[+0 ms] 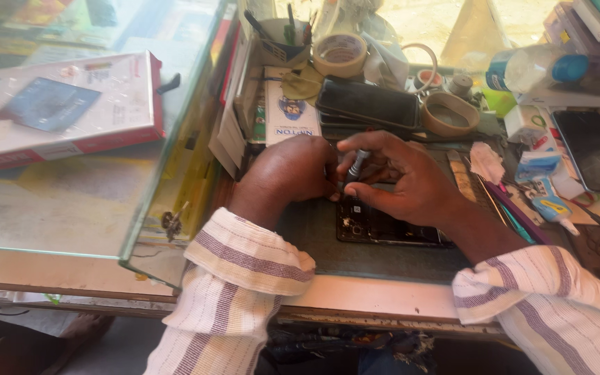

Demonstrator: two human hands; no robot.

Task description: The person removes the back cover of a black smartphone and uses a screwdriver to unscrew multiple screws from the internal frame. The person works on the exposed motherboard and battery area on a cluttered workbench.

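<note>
The opened phone (383, 226) lies flat on a dark mat (328, 250) on the workbench, its back off and the inner parts showing, right under both hands.

Far left, a red and white box (57, 111) rests on a glass counter top (71, 208), well apart from the work. Next comes the left hand (293, 170), back upward, fingers curled under and pressed together against the top edge of the phone; what the fingertips grip is hidden, so I cannot tell whether they hold anything besides steadying the phone. Just beside it, touching knuckle to knuckle, the right hand (401, 180) pinches a small screwdriver (355, 167) between thumb and forefinger, the other fingers bent loosely around it. The screwdriver stands nearly upright, its tip down at the upper left corner of the phone.

Behind the hands lie another dark phone (369, 103) and a roll of tape (340, 54), with a cup of tools (282, 38) beside the roll. Further right sit a round tape ring (449, 114), a clear plastic bottle with a blue cap (536, 66), small glue tubes (546, 201), and at the far right a black screen panel (595, 149).

Both sleeves are striped.
</note>
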